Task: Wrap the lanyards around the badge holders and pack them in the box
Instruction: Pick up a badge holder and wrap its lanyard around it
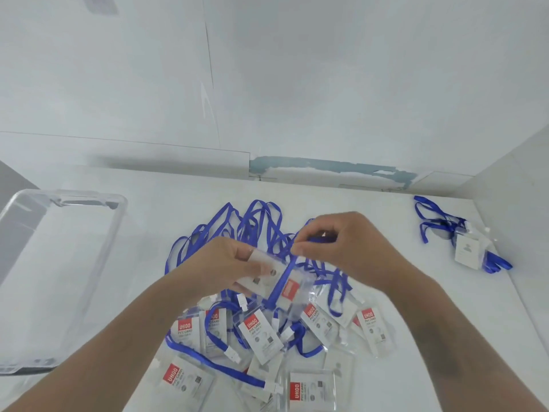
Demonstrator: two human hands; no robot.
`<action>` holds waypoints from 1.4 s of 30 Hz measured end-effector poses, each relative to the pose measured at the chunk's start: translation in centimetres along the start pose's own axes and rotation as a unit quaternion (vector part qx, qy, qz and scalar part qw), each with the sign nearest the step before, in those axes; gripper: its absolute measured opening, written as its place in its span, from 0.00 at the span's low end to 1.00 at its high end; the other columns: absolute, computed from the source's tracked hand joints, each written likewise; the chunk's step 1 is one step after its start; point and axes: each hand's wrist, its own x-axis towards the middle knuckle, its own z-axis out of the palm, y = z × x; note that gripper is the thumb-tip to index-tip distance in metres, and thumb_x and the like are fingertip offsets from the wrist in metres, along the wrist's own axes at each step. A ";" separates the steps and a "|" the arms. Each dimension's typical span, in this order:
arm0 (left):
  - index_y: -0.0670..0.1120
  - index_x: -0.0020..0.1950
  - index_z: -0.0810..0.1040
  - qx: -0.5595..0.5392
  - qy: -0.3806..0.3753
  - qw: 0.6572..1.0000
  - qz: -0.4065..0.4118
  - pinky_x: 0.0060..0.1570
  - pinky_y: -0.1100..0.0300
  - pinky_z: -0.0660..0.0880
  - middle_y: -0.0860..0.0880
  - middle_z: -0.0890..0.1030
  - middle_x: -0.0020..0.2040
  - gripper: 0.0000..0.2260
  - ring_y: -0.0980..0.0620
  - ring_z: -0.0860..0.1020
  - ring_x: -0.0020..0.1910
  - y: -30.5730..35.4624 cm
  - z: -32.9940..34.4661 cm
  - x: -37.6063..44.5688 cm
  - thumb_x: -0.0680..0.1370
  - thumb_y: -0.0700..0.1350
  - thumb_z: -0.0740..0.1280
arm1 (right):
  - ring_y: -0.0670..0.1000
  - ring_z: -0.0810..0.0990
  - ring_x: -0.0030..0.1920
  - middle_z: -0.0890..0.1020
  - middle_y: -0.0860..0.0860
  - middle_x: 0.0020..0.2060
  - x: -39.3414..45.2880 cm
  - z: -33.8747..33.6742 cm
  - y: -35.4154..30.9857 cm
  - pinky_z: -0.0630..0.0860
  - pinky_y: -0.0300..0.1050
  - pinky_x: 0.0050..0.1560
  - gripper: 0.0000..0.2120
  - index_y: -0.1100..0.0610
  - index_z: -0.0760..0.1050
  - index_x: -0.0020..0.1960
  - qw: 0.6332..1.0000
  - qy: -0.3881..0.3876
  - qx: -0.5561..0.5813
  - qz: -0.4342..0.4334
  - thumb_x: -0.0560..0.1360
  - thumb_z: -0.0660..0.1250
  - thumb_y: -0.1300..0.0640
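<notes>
My left hand grips a clear badge holder with a red label, held above the pile. Its blue lanyard crosses the holder's face. My right hand pinches that lanyard just past the holder's upper right end. Beneath both hands lies a pile of several clear badge holders with white-and-red cards, their blue lanyards tangled and spread toward the wall. A clear plastic box stands at the left of the white table; it looks empty.
One more badge holder with its blue lanyard lies apart at the far right of the table. A white wall runs along the table's back edge, and a side wall stands at the right.
</notes>
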 end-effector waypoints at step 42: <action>0.52 0.49 0.85 -0.054 0.048 0.997 -0.002 0.51 0.49 0.82 0.50 0.87 0.44 0.04 0.51 0.86 0.46 -3.1 0.1 -0.4 0.75 0.47 0.73 | 0.42 0.81 0.37 0.84 0.41 0.37 -0.6 1.9 -0.4 0.78 0.35 0.43 0.03 0.46 0.84 0.41 1.000 -0.012 0.002 -0.016 0.69 0.77 0.52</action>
